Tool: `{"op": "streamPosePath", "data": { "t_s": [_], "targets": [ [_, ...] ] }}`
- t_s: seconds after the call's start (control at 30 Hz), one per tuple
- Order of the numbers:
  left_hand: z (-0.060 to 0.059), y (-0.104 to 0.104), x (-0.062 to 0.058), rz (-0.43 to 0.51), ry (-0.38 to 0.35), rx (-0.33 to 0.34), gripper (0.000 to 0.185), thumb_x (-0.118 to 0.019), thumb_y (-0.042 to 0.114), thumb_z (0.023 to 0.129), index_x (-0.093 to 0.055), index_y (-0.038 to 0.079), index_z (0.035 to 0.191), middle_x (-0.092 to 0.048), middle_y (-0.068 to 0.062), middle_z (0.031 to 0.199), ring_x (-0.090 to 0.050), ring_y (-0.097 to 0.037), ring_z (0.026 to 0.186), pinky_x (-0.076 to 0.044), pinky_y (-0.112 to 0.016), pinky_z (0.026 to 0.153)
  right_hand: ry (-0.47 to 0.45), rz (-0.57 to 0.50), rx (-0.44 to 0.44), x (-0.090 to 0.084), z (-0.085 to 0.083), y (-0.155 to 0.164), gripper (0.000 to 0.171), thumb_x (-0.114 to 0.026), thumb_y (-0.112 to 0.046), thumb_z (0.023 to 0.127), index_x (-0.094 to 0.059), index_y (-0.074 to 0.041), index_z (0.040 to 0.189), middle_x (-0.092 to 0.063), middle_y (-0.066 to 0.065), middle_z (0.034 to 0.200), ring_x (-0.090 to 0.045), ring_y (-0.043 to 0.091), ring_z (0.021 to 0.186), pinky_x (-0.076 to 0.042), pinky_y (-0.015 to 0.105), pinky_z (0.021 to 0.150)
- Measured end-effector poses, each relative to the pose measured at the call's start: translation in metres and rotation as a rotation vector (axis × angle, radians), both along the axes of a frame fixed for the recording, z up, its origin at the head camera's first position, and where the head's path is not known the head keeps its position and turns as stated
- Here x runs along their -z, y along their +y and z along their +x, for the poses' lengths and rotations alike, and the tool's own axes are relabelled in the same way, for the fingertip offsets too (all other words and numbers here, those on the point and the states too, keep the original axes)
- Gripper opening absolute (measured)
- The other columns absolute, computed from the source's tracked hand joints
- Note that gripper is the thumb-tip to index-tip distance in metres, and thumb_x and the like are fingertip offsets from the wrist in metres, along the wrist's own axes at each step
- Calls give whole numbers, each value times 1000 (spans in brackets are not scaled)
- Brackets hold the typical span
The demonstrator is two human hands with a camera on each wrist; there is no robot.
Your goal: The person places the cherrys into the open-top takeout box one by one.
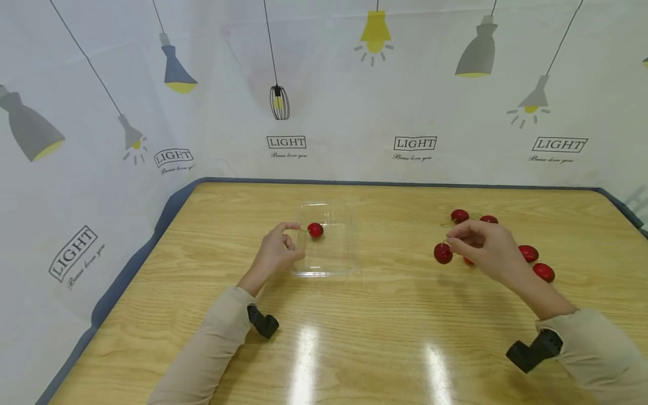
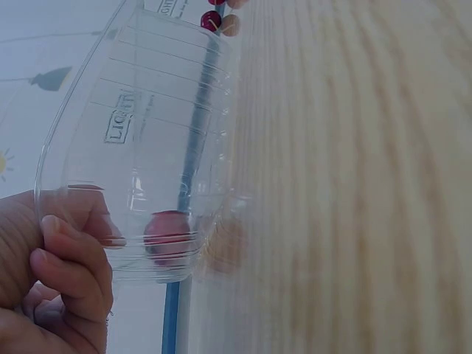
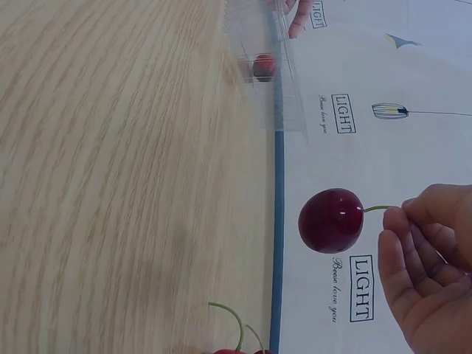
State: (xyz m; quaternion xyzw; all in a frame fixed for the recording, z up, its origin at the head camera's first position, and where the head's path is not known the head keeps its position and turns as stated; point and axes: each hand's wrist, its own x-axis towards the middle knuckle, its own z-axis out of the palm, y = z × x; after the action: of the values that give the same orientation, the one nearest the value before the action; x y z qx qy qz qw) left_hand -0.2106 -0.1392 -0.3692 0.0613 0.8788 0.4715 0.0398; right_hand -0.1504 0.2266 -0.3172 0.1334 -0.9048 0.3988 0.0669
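My right hand [image 1: 488, 247] pinches the thin green stem of a dark red cherry [image 1: 442, 253]. The cherry [image 3: 331, 220] hangs from the fingertips above the table, clear of the surface in the right wrist view. On the left, a clear plastic box [image 1: 329, 271] stands on the table with one red cherry [image 1: 315, 230] inside. My left hand [image 1: 277, 249] holds that box by its left side, forefinger towards the back and thumb towards the front. Through the plastic, part of the left hand [image 2: 70, 273] shows in the left wrist view.
Several more cherries lie loose around and behind the right hand, among them a back cherry [image 1: 459, 216] and a right-hand cherry [image 1: 544, 273]. The wooden table [image 1: 385, 315] ends at a printed backdrop [image 1: 344, 112] behind and at the left.
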Motion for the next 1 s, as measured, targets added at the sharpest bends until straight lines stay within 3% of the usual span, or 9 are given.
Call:
{"op": "streamPosePath", "data": {
  "t_s": [0.2, 0.53, 1.0],
  "targets": [
    [0, 0, 0, 2, 0, 9, 53, -63, 0, 71, -45, 3, 120, -44, -3, 61, -37, -12, 49, -31, -23, 45, 25, 10, -10, -1, -4, -4, 14, -61, -14, 83, -62, -1, 89, -64, 10, 76, -51, 8, 52, -40, 23, 43],
    [1, 1, -1, -9, 7, 1, 53, -64, 1, 71, -46, 4, 120, -44, -3, 61, -37, -12, 50, -31, -24, 46, 4, -22, -33, 1, -5, -18, 16, -61, -14, 82, -62, 0, 90, -61, 9, 82, -56, 8, 64, -45, 21, 54],
    [2, 1, -2, 2, 2, 5, 54, -64, 0, 71, -45, 3, 121, -44, -4, 60, -37, -13, 49, -32, -24, 46, 29, -39, -121, 5, -11, -43, 11, -61, -9, 82, -63, 0, 88, -62, 7, 79, -57, 8, 66, -46, 21, 58]
  ]
}}
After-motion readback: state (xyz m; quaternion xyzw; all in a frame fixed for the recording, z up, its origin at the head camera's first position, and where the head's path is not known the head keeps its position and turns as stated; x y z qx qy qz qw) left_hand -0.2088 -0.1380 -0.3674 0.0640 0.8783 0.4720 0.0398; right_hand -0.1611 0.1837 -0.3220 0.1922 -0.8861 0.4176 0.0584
